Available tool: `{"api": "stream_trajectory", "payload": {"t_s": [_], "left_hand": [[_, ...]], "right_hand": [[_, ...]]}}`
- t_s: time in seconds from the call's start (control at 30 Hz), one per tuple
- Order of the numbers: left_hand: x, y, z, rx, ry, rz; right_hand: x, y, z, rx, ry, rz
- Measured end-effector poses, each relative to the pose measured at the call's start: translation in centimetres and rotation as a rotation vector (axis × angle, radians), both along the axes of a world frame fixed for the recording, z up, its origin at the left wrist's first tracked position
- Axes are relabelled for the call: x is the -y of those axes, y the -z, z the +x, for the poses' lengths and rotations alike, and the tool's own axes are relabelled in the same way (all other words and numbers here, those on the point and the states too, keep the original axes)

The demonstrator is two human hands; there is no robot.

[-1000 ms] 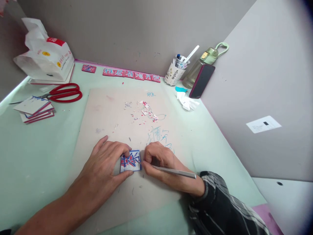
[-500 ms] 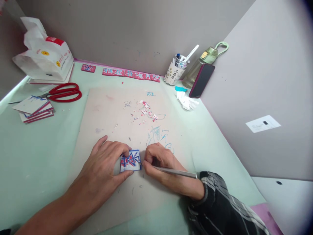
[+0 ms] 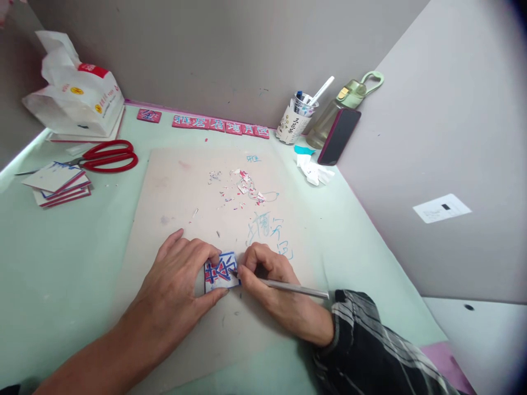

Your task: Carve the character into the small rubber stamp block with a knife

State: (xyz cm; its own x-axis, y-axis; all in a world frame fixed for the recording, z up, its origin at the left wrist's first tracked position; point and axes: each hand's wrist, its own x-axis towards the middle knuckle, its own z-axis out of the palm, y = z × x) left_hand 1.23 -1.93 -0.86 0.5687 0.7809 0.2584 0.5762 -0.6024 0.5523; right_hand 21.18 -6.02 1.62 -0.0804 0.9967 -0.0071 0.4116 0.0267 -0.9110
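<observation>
My left hand [image 3: 181, 274] holds a small white square tile [image 3: 221, 271] by its edges, thumb at the near side and fingers at the far side. A blue outlined character fills its face, and red shows through in places. Pinched in my right hand [image 3: 272, 280] is a slim silver craft knife [image 3: 300, 288], its dark tip on the tile's right part. Both lie over a beige board [image 3: 164, 186] with blue pen marks. Red and white shavings [image 3: 247, 186] are scattered beyond my hands.
Red-handled scissors [image 3: 111, 156] and a stack of white tiles [image 3: 57, 184] lie at left, near a tissue pack [image 3: 82, 99]. Red lettered tiles [image 3: 220, 125] line the back. A pen cup [image 3: 294, 118], green bottle [image 3: 329, 120], phone [image 3: 340, 136] and crumpled tissue [image 3: 313, 169] stand or lie at right.
The tile and my left hand have shifted slightly to the right and tilted a little. The knife tip has moved further left onto the tile's face.
</observation>
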Motion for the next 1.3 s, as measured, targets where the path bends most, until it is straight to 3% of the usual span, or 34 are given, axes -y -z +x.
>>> {"api": "stream_trajectory", "payload": {"t_s": [0.3,0.53,0.8,1.13,1.3], "left_hand": [[-0.2,0.3,-0.3,0.001,0.052,0.036],[-0.2,0.3,-0.4,-0.019,0.070,0.051],[-0.2,0.2,-0.2,-0.026,0.076,0.051],[-0.3,0.0,-0.5,-0.042,0.104,0.062],[-0.1,-0.5,-0.4,-0.037,0.084,0.180]], "right_hand": [[-0.4,-0.2,1.3,0.084,-0.170,0.063],[-0.6,-0.3,1.6,0.117,-0.189,0.013],[-0.6,-0.9,1.2,0.041,-0.112,-0.058],[-0.6,-0.4,1.1,-0.027,-0.080,-0.078],[-0.7,-0.5,0.9,-0.034,-0.052,-0.082]]}}
